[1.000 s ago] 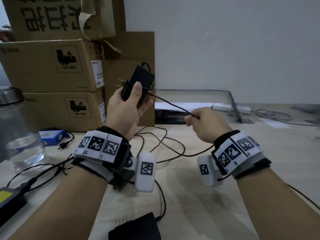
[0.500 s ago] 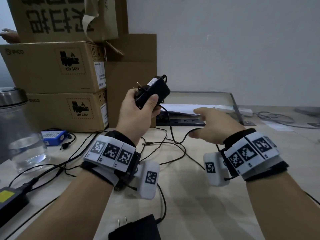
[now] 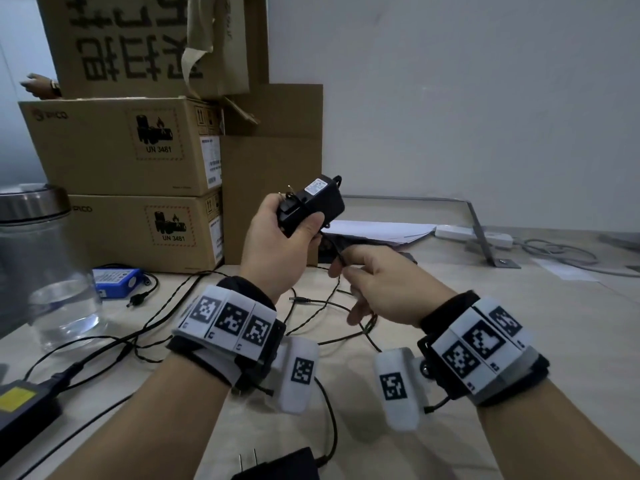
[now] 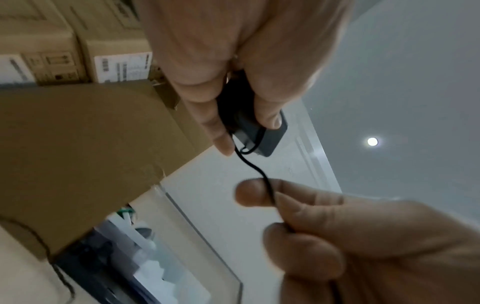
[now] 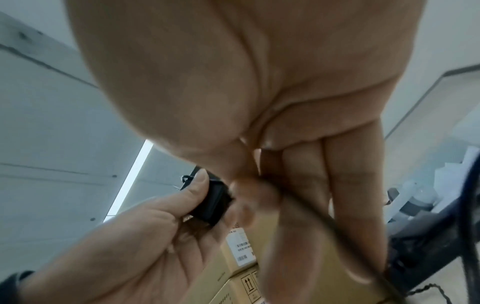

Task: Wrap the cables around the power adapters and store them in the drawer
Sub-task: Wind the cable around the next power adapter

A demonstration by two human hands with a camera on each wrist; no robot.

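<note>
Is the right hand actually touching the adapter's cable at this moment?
Touching. In the left wrist view the right hand pinches the cable between thumb and fingers, just below the power adapter that the left hand holds.

Head cam looks down from above; both wrist cams look up, close; all share adapter [image 3: 313, 206].

Cardboard boxes [image 3: 114, 147] occupy the upper left of the frame; glass jar [image 3: 45, 265] at left edge; second power adapter [image 3: 280, 467] at bottom centre; loose cables [image 3: 325, 306] at centre of tabletop [image 3: 519, 341].
</note>
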